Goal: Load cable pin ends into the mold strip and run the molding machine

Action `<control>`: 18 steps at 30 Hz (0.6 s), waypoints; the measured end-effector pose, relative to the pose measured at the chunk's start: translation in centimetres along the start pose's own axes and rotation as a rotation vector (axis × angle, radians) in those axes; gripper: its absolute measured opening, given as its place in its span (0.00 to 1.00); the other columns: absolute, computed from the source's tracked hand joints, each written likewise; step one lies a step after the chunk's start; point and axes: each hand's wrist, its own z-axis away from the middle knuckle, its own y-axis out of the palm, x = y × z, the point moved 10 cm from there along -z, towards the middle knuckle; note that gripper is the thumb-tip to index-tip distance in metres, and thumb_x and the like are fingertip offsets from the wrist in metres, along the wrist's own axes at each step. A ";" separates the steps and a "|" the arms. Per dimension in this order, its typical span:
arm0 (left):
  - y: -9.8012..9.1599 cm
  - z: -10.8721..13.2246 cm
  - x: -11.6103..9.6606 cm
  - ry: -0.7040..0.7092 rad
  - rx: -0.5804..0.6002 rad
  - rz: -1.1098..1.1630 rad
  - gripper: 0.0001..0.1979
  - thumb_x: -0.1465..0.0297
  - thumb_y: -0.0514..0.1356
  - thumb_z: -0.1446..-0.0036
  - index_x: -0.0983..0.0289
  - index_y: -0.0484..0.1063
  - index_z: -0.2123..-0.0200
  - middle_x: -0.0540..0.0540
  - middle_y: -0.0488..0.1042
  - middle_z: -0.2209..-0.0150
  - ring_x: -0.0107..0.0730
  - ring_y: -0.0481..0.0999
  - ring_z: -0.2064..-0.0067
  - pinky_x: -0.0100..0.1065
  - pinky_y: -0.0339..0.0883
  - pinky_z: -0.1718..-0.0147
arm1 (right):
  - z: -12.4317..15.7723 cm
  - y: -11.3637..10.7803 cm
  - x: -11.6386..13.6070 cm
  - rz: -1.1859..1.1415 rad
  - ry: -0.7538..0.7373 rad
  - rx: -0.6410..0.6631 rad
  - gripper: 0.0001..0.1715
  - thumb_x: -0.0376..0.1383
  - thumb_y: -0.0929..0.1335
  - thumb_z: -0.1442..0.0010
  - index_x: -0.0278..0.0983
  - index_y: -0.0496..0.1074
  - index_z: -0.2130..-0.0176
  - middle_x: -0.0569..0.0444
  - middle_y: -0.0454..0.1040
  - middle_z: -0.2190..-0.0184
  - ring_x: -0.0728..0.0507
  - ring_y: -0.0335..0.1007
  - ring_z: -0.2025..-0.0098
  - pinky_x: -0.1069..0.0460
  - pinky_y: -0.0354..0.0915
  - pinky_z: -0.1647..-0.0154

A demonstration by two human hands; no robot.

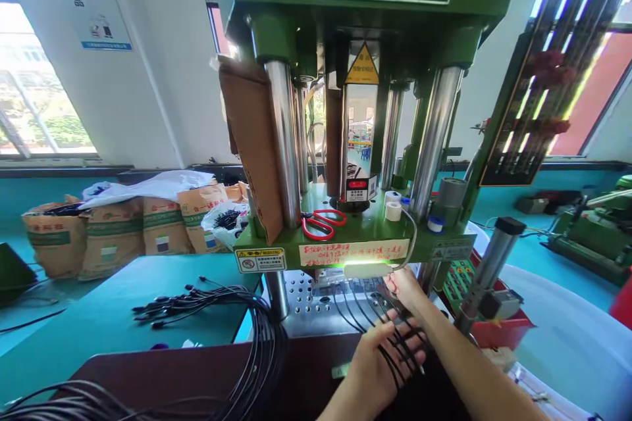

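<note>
Several black cables (358,306) run from under the green press head (355,237) toward me across the perforated metal plate (301,296). My left hand (378,358) is palm up with its fingers loosely curled, and the cables lie across its palm and fingers. Farther in, at the right end of the row of cables, my right hand (405,288) reaches beneath the press head. Its fingers look bent together at the press; whatever is between them is too small to make out. A lit white lamp (368,269) hangs just above the cable ends.
Red-handled scissors (323,223) and white tape rolls (393,210) rest on the press ledge. A bundle of black cables (261,325) drapes over the teal table (113,316) at left. Steel columns (282,138) flank the work area. A red bin (508,335) stands at right.
</note>
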 end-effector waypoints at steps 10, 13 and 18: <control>-0.3 3.6 3.0 0.034 -0.148 0.127 0.09 0.69 0.50 0.42 0.68 0.65 0.70 0.44 0.57 0.84 0.15 0.54 0.86 0.22 0.51 0.82 | 4.8 -0.4 2.5 -0.079 -0.037 -0.068 0.11 0.43 0.65 0.52 0.37 0.64 0.76 0.63 0.60 0.91 0.54 0.50 0.91 0.59 0.42 0.92; -0.1 5.3 4.2 -0.039 -0.086 0.135 0.07 0.70 0.53 0.44 0.68 0.64 0.72 0.42 0.52 0.85 0.14 0.48 0.87 0.21 0.43 0.84 | 5.4 -1.0 2.5 -0.087 -0.024 -0.112 0.11 0.42 0.65 0.53 0.37 0.64 0.77 0.64 0.59 0.92 0.54 0.49 0.91 0.59 0.43 0.92; 0.4 9.0 5.3 -0.101 0.066 0.077 0.09 0.70 0.64 0.56 0.67 0.64 0.75 0.41 0.47 0.85 0.14 0.42 0.86 0.22 0.37 0.84 | 6.2 -1.9 2.4 -0.097 -0.016 -0.142 0.12 0.43 0.65 0.53 0.38 0.63 0.78 0.64 0.58 0.92 0.53 0.50 0.89 0.59 0.42 0.92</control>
